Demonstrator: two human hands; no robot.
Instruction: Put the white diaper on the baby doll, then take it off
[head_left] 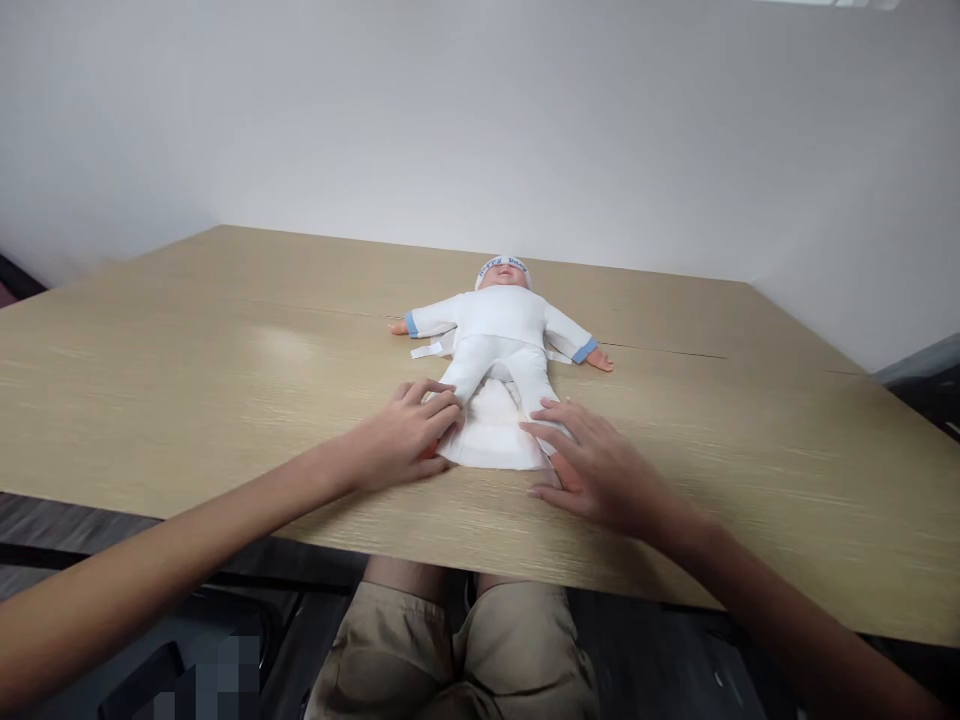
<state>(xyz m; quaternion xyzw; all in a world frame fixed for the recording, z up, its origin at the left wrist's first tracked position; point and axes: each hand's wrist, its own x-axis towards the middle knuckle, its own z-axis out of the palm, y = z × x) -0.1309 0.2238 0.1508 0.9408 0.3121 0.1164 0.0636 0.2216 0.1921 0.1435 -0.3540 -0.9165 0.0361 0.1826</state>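
A baby doll (501,315) in a white outfit with blue cuffs lies on its back, head away from me, arms spread. Beneath its hips and between its legs a white diaper (495,435) is laid out, its front part toward me and a tab (429,350) showing at the left side. My left hand (409,435) curls around the doll's lower leg on the left, by the diaper's edge. Around the other lower leg is my right hand (596,465), its fingers over the leg and its thumb low near the foot. Both feet are mostly hidden by my hands.
The doll lies on a wide wooden table (225,400) with a thin seam across it. A pale wall (480,130) stands behind. My lap is below the near edge, and a dark chair (926,385) shows at the far right.
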